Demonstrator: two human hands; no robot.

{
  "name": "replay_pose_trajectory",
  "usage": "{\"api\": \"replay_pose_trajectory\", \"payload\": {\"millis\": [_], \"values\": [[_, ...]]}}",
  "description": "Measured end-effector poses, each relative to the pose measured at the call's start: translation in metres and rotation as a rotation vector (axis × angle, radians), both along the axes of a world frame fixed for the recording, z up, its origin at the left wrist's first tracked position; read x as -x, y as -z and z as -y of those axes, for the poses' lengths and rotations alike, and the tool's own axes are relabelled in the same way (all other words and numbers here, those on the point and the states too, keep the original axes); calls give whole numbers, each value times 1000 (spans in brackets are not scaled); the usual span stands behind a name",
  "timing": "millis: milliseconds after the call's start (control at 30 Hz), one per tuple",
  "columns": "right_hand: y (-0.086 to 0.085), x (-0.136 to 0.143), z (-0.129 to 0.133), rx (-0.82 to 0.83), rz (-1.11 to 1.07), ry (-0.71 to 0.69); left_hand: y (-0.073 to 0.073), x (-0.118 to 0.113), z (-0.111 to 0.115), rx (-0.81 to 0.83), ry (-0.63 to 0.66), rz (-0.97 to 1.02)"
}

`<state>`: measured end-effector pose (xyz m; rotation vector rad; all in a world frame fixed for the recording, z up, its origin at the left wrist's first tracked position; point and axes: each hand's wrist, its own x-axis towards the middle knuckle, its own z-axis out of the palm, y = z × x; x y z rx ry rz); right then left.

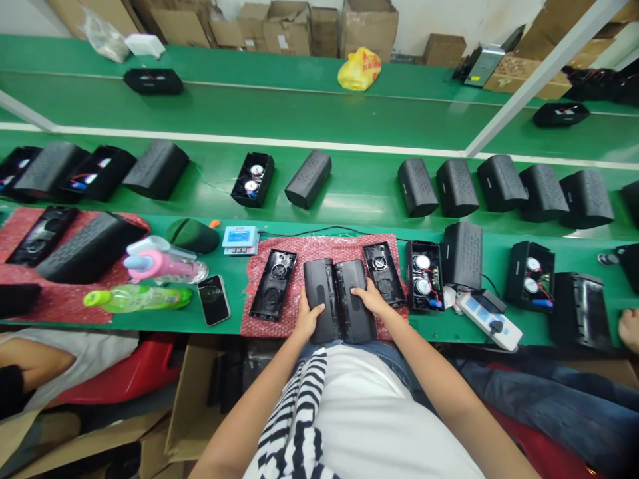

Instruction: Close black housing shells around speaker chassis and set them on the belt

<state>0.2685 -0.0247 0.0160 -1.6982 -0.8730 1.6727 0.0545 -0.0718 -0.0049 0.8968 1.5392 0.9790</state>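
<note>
In the head view, two long black plastic housing panels stand side by side in front of my body, at the near edge of the red bubble wrap (339, 247). My left hand (307, 318) grips the left panel (319, 283), its thumb across the face. Around the outer side of the right panel (352, 276) is my right hand (372, 297), thumb on the face. Fingers behind both panels are hidden. On the wrap lie two open black speaker shells, one on the left (273, 285) and one on the right (384, 273), showing their hollow insides.
Right of the wrap stand an open speaker box (424, 266) and a power strip (489, 321). A phone (214, 299), green bottle (142, 299) and small blue meter (240, 239) are at left. Several speakers line the green conveyor (359, 179). A co-worker's hand (630, 329) shows far right.
</note>
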Motion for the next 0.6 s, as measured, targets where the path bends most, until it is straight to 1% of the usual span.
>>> {"api": "replay_pose_trajectory", "payload": {"millis": [167, 333, 467, 600], "values": [[-2, 2, 0, -8, -35, 30, 1, -3, 0, 1, -25, 10], [-4, 2, 0, -46, -31, 22, -4, -7, 1, -41, -52, 12], [-8, 3, 0, -26, -28, 21, -7, -8, 2, -26, -62, 22], [-10, 3, -1, -23, -10, 25, -5, -8, 2, -17, -61, 13]]}}
